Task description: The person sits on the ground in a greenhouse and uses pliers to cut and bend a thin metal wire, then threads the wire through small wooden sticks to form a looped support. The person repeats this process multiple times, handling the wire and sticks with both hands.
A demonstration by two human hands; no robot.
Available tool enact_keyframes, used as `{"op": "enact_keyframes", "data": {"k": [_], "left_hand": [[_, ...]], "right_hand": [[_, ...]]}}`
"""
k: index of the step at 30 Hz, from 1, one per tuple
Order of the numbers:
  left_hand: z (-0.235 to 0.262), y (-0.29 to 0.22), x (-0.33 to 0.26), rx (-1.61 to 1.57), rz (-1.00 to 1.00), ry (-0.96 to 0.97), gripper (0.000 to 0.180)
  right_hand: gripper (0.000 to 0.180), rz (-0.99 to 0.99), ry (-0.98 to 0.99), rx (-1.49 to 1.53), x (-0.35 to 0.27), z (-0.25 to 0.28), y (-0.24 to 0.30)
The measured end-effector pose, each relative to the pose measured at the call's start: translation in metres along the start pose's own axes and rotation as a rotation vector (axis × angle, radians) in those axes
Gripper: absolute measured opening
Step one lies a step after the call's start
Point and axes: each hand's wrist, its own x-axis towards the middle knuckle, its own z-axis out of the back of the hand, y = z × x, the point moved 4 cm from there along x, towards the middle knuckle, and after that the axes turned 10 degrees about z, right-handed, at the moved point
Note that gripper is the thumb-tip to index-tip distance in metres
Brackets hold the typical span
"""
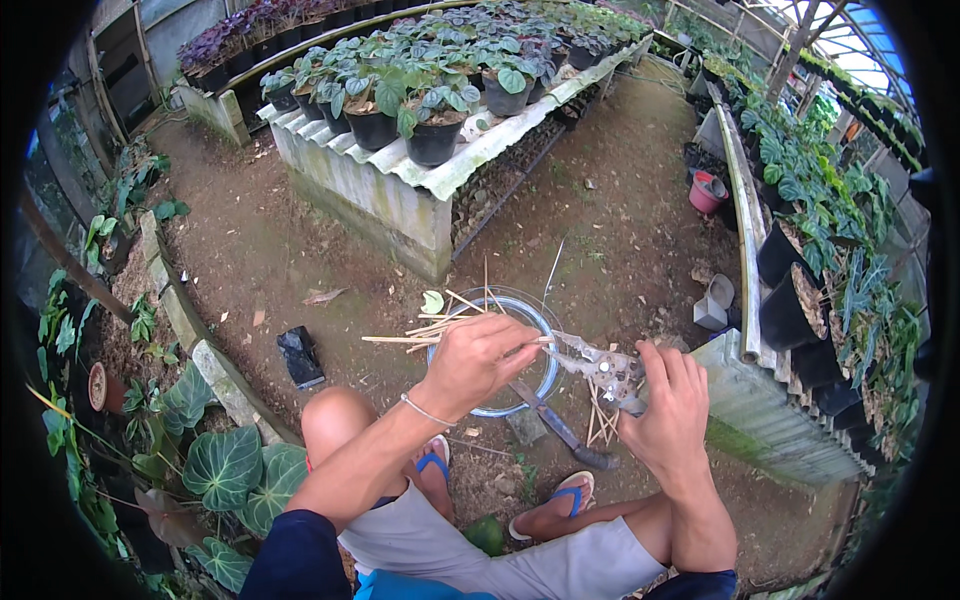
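a: what's nearest to you?

b: my own knees and grey shorts, and my feet in blue flip-flops (575, 495) on the dirt floor (250, 250). i'm sitting low, forearms reaching out over them.

a: and your hands?

b: my left hand (478, 358) has its grip closed on a bundle of thin bamboo sticks (425, 330), which fan out to the left past my fingers. my right hand (668, 398) has its grip clamped on a pale, holed scrap of something crumpled (600, 365); what it is made of i cannot tell. the scrap stretches between both hands, so the two meet at its left end.

a: what's under them?

b: a round clear bowl with a blue rim (500, 345) on the floor, right below my left hand. a long dark blade (560, 430) lies across its near-right side, pointing toward my right foot, with more loose sticks (600, 420) beside it.

a: further out?

b: a small black bag (300, 355) on the floor to the left, big veined leaves (225, 465) by the low stone kerb. on the right, a corrugated table edge (770, 400) with black pots (790, 305). a pink pot (707, 192) stands farther back.

a: and beyond?

b: a long corrugated table (440, 175) carrying rows of potted plants (435, 120), running to the far end.
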Motion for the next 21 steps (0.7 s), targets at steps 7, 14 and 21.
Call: {"op": "enact_keyframes", "data": {"k": [7,14,21], "left_hand": [[-0.009,-0.003,-0.006,0.162,-0.075,0.014,0.015],[-0.014,-0.003,-0.008,0.197,-0.097,0.066,0.016],[-0.015,-0.005,-0.010,0.173,-0.165,0.076,0.015]], "right_hand": [[0.061,0.044,0.009,-0.090,-0.003,-0.002,0.001],[0.054,0.016,0.068,-0.048,-0.004,-0.004,-0.005],[0.053,0.010,0.088,0.011,-0.006,-0.004,-0.013]]}}
